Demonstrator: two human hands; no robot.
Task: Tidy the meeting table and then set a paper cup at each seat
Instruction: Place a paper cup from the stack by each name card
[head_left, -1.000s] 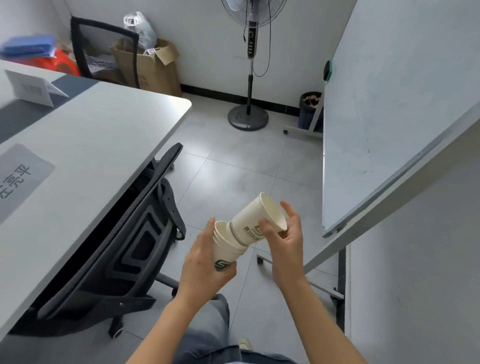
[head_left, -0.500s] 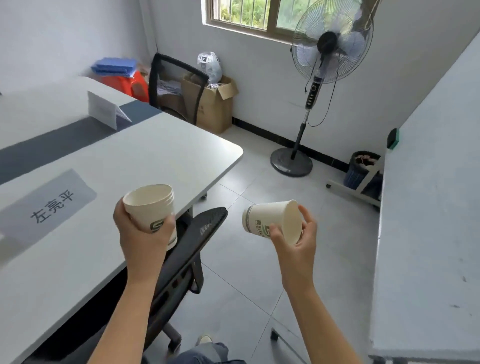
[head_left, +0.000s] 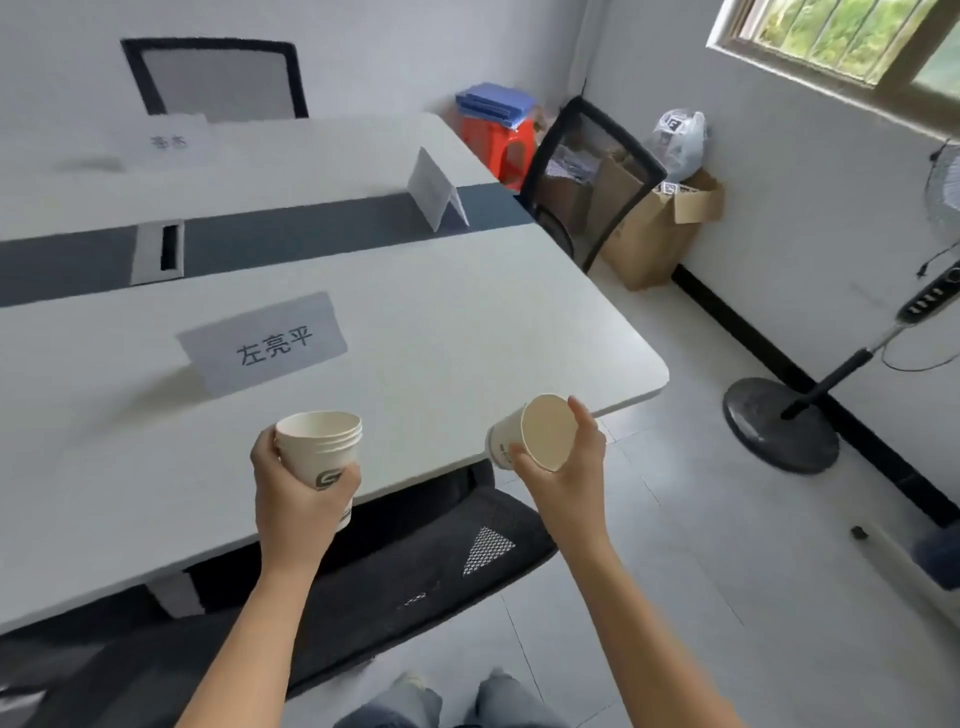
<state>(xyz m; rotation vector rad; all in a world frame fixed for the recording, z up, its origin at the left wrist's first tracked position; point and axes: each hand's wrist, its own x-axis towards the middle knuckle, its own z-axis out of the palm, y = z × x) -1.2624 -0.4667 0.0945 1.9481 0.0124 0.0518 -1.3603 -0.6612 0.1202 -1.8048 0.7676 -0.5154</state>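
Note:
My left hand (head_left: 298, 493) grips a stack of nested white paper cups (head_left: 322, 447), held upright above the near edge of the white meeting table (head_left: 467, 332). My right hand (head_left: 569, 467) holds a single paper cup (head_left: 540, 439) tipped on its side, its mouth facing me, just off the table's near right corner. A flat name card (head_left: 265, 345) lies on the table beyond the stack. A folded tent card (head_left: 434, 189) stands on the dark centre strip, and another name card (head_left: 169, 140) lies at the far side.
A black mesh chair (head_left: 415, 561) is tucked under the table right below my hands. A second chair (head_left: 587, 176) stands at the table's end, a third (head_left: 218, 78) at the far side. Cardboard boxes (head_left: 660, 228), a red stool (head_left: 498, 140) and a fan base (head_left: 779, 423) occupy the floor.
The single cup came off the stack and my hands moved apart. The view swung left towards the table, and both hands now sit closer to its near edge.

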